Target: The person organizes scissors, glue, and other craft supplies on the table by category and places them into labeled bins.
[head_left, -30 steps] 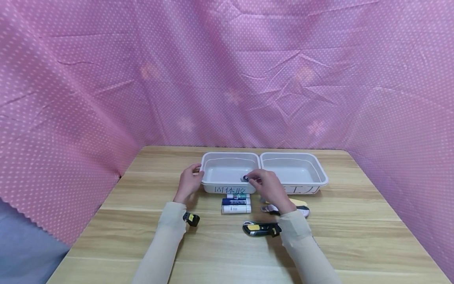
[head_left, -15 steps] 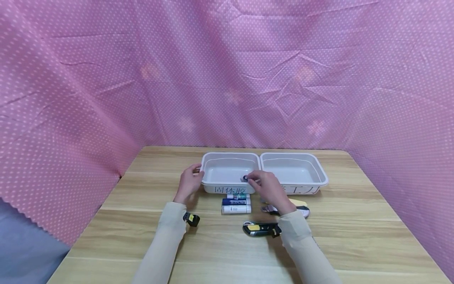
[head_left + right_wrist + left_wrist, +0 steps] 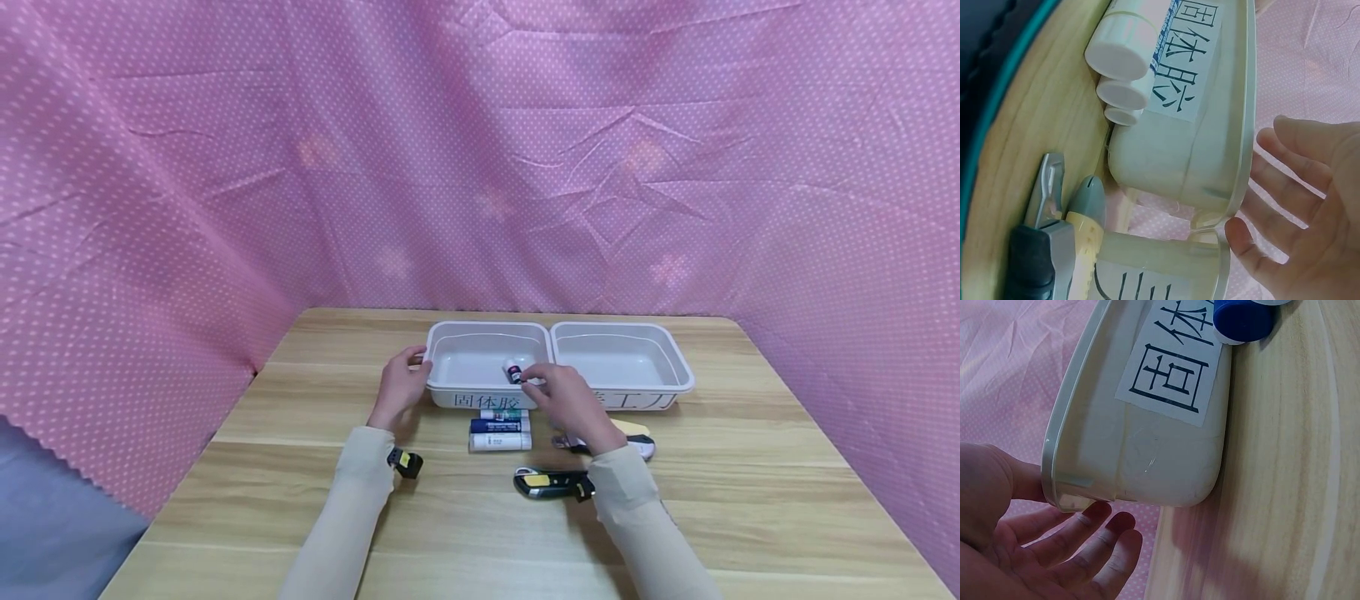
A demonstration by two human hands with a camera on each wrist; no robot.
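In the head view my left hand (image 3: 402, 388) holds the left end of a white plastic bin (image 3: 487, 327), thumb at the rim and fingers along the outside. The left wrist view shows those fingers (image 3: 1094, 544) curved beside the end wall. My right hand (image 3: 567, 400) reaches over the bin's front right corner with fingers spread and holding nothing. Just beyond its fingertips a small dark-and-white glue stick (image 3: 513, 372) leans inside the bin. Three more glue sticks, one white (image 3: 500, 442), one blue (image 3: 495, 426) and one green-and-white (image 3: 498, 414), lie before the bin.
A second white bin (image 3: 622, 327) adjoins on the right. Both bins carry paper labels in Chinese characters. A black-and-yellow utility knife (image 3: 547, 482) lies near the right wrist, with others (image 3: 641, 442) partly under the forearm. Pink dotted cloth (image 3: 480, 167) hangs behind the table.
The right hand has let go of the glue stick, which now shows more of its body in the left bin. The fingers have drawn slightly apart from it. The left hand stays put.
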